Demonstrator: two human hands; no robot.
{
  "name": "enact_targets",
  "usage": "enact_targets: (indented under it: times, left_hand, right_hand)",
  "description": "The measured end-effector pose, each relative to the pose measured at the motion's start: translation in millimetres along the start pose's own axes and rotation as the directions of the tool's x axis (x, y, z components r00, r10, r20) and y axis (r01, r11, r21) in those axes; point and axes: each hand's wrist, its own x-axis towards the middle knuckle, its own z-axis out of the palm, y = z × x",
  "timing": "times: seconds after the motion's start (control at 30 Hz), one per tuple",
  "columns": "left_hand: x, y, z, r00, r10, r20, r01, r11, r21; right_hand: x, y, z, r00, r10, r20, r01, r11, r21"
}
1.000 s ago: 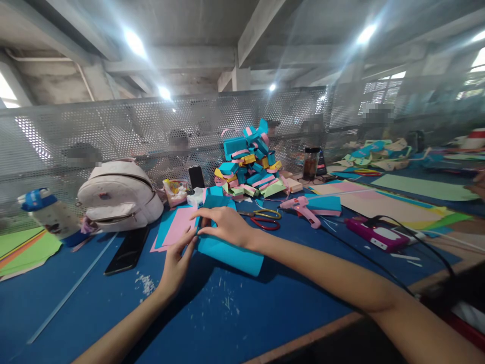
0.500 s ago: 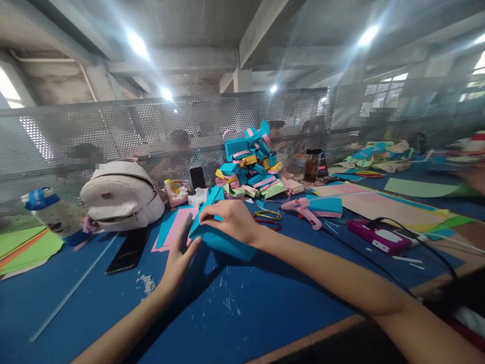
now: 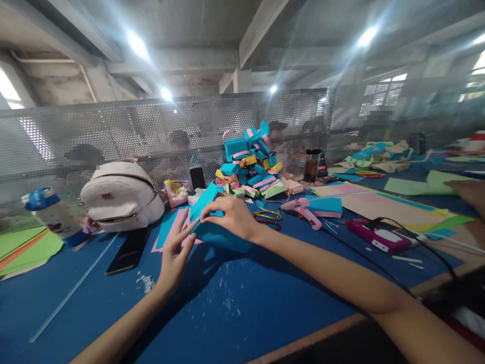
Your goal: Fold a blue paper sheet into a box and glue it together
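Note:
A piece of blue folded paper (image 3: 223, 238) is held between my two hands, above the table's middle. My right hand (image 3: 233, 217) pinches its near left edge from above, thumb and forefinger together. From the left, my left hand (image 3: 177, 247) grips the same edge between thumb and fingers, close to the right fingertips. One blue flap rises behind the fingers; part of the paper is hidden by my right hand. Blue and pink sheets (image 3: 172, 230) lie flat beyond my left hand. Scissors with yellow and red handles (image 3: 271, 216) rest just past my right wrist.
A heap of blue, pink and yellow folded paper pieces (image 3: 250, 162) stands at the back. To the right are a pink glue gun (image 3: 303, 211) and a purple device (image 3: 379, 236) with cables. A white backpack (image 3: 121, 194), a phone (image 3: 129, 250) and a bottle (image 3: 55, 215) stand or lie left.
My left fingers have closed in on the paper's left edge beside my right fingertips. The blue flap has tilted up. At far right, another person's hand has shifted and a green sheet is lifted.

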Motion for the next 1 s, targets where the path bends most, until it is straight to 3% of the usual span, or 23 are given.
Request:
enact_targets:
  times: [0.17,0.33,0.47,0.53,0.6,0.77,0.87,1.0]
  left_hand:
    - [1.7,3.4,-4.3,0.98,0.199,-0.023,-0.193,0.967,0.169]
    - [8.1,2.5,-12.5,0.888,0.458,0.041,-0.436,0.811,0.391]
    - [11.1,-0.8,-15.9,0.843,0.529,0.099,-0.508,0.724,0.467]
    - [11.2,-0.8,-15.7,0.854,0.51,0.104,-0.496,0.735,0.462]
    - [10.4,-0.1,-14.1,0.893,0.441,0.091,-0.436,0.798,0.416]
    - [5.5,-4.6,-3.8,0.99,0.116,0.079,-0.127,0.98,0.154]
    - [0.6,-9.2,4.3,0.998,-0.031,0.061,0.03,0.999,0.017]
    - [-7.5,-7.1,12.2,0.996,-0.081,0.036,0.08,0.997,0.019]
  right_hand:
    - [-0.2,0.5,1.9,0.999,0.046,-0.002,-0.046,0.999,0.003]
    - [-0.5,0.4,3.1,0.999,0.04,0.022,-0.04,0.999,-0.031]
    - [-0.9,1.0,4.5,0.998,0.01,0.056,-0.007,0.998,-0.058]
    - [-1.1,2.1,6.0,0.998,0.025,0.05,-0.022,0.998,-0.056]
    - [-0.8,4.2,7.0,0.998,0.058,0.023,-0.058,0.998,-0.029]
    - [3.6,13.3,3.4,0.992,0.115,-0.052,-0.107,0.984,0.142]
    - [5.8,15.8,0.5,0.991,0.125,-0.054,-0.108,0.964,0.245]
    - [3.8,8.6,2.4,0.993,0.095,-0.07,-0.079,0.974,0.211]
